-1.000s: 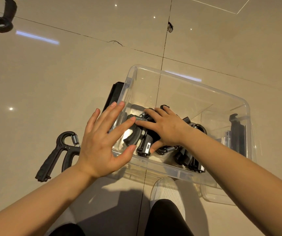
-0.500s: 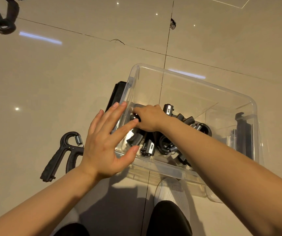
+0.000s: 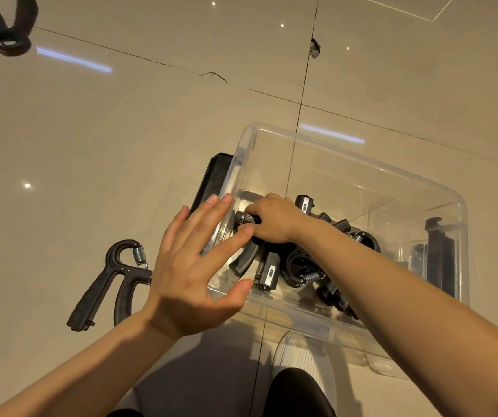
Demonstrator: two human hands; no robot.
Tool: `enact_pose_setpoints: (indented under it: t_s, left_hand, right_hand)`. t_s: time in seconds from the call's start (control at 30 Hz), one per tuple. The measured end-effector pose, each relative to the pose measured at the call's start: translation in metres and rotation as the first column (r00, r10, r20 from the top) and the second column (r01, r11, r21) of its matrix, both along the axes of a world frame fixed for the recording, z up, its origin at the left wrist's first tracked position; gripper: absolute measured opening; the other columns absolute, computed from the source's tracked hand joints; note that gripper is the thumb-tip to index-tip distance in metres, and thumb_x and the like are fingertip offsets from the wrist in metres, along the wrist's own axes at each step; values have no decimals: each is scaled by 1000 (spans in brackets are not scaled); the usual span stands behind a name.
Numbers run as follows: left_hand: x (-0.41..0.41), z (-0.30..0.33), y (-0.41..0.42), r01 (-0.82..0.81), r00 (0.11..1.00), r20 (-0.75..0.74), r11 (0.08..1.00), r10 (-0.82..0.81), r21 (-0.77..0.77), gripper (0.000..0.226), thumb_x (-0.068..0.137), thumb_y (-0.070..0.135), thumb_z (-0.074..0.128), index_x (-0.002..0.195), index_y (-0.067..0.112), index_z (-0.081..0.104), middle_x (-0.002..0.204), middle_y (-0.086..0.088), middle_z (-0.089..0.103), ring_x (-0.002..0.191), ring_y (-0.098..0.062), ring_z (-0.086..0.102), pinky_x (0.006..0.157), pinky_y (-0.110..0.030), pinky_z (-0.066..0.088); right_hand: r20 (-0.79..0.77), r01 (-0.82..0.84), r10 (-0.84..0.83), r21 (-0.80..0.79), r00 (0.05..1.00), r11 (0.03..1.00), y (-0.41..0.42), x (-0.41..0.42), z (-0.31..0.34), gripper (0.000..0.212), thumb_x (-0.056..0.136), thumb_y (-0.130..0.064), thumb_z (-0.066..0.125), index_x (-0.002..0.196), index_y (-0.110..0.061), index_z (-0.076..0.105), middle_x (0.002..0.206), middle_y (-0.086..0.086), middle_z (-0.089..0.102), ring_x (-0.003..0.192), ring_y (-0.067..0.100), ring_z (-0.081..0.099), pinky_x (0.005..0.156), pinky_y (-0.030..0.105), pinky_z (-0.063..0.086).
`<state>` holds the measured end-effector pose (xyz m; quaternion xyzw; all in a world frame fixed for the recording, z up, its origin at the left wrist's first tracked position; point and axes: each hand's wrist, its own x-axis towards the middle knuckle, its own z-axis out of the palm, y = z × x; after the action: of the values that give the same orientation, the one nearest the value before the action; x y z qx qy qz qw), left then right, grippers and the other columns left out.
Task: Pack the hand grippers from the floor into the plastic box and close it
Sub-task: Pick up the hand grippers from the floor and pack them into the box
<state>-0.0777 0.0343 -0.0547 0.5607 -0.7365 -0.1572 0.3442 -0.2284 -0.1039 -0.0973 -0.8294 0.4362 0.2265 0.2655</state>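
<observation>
A clear plastic box (image 3: 347,164) stands open on the tiled floor with several black hand grippers (image 3: 298,272) piled in its left half. My right hand (image 3: 274,219) is inside the box, its fingers curled round the knob end of one hand gripper (image 3: 246,219). My left hand (image 3: 190,263) is spread with straight fingers against the outside of the box's left wall. One black hand gripper (image 3: 112,281) lies on the floor left of the box, partly behind my left wrist. Another hand gripper (image 3: 4,31) lies far off at the top left.
A black flat piece (image 3: 211,179) lies on the floor against the box's left side. A black clip (image 3: 440,257) shows at the box's right wall. My white shoe (image 3: 307,359) and dark trouser leg sit just below the box. The floor tile has a crack (image 3: 214,76).
My right hand went from lying flat on the pile to curling round a gripper's knob end near the left wall. The left hand stayed against the wall.
</observation>
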Motion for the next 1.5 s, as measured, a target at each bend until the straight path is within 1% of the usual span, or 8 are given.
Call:
enact_pose_setpoints:
  t_s: [0.23, 0.4, 0.53, 0.9, 1.13, 1.3, 1.4, 1.5]
  left_hand:
    - [0, -1, 0, 13, 1000, 19, 1000, -12, -11, 54, 74, 40, 53, 125, 24, 52, 146, -11, 37, 140, -23, 29, 113, -52, 19]
    - [1, -4, -2, 18, 999, 39, 998, -16, -53, 50, 80, 47, 49, 124, 24, 52, 144, -15, 40, 137, -26, 33, 112, -52, 20]
    - [2, -4, -3, 24, 999, 35, 997, -22, -68, 50, 81, 48, 48, 125, 24, 52, 143, -16, 40, 137, -27, 32, 112, -51, 19]
    - [1, -1, 1, 26, 998, 57, 1000, -26, -14, 54, 84, 53, 47, 129, 23, 50, 147, -11, 36, 140, -25, 28, 113, -52, 18]
    - [59, -12, 51, -283, 952, -47, 925, 303, 252, 76, 79, 68, 44, 143, 31, 28, 150, 0, 26, 137, -19, 27, 108, -46, 29]
    - [110, -69, 116, -536, 836, 288, 586, 466, 608, 108, 54, 77, 45, 147, 28, 21, 153, -10, 18, 139, -28, 16, 111, -45, 23]
    - [108, -89, 131, -521, 840, 248, 590, 482, 618, 102, 57, 65, 55, 146, 23, 28, 148, -13, 28, 138, -29, 22, 111, -41, 26]
    - [109, -93, 131, -534, 817, 175, 606, 550, 589, 92, 65, 48, 71, 145, 28, 30, 146, -7, 32, 136, -24, 26, 106, -34, 29]
  right_hand:
    - [144, -55, 74, -135, 987, 989, 15, -27, 30, 72, 81, -65, 54, 142, -31, 37, 153, 5, 25, 142, 26, 17, 115, 44, 19]
    - [-204, -163, 128, -163, 971, 973, 40, -98, 58, 107, 68, -76, 57, 149, -39, -3, 159, 2, -7, 145, 30, -7, 118, 48, 5]
    - [-282, -97, 57, -128, 958, 987, 55, -117, 42, 114, 70, -67, 65, 146, -41, -16, 159, 1, -6, 145, 32, -2, 111, 45, 28]
    - [-201, 5, -38, -164, 979, 986, 61, -112, 45, 105, 73, -60, 67, 148, -40, -3, 158, 3, 7, 144, 32, 5, 111, 46, 27]
    - [412, 103, 92, -428, 907, 898, 64, -24, 125, 54, 90, -44, 54, 138, -23, 43, 135, 3, 48, 122, 21, 46, 95, 33, 41]
    - [257, -318, 465, -456, 847, 831, 71, 65, 121, 50, 86, -43, 54, 131, -21, 51, 129, 7, 53, 119, 27, 50, 102, 45, 36]
    - [114, -484, 542, -324, 833, 812, 80, 97, 105, 50, 89, -47, 52, 134, -26, 45, 135, 3, 46, 126, 24, 43, 113, 47, 19]
    - [51, -522, 548, -240, 835, 818, 82, 110, 99, 51, 90, -49, 49, 136, -28, 40, 139, 0, 41, 124, 23, 43, 108, 42, 29]
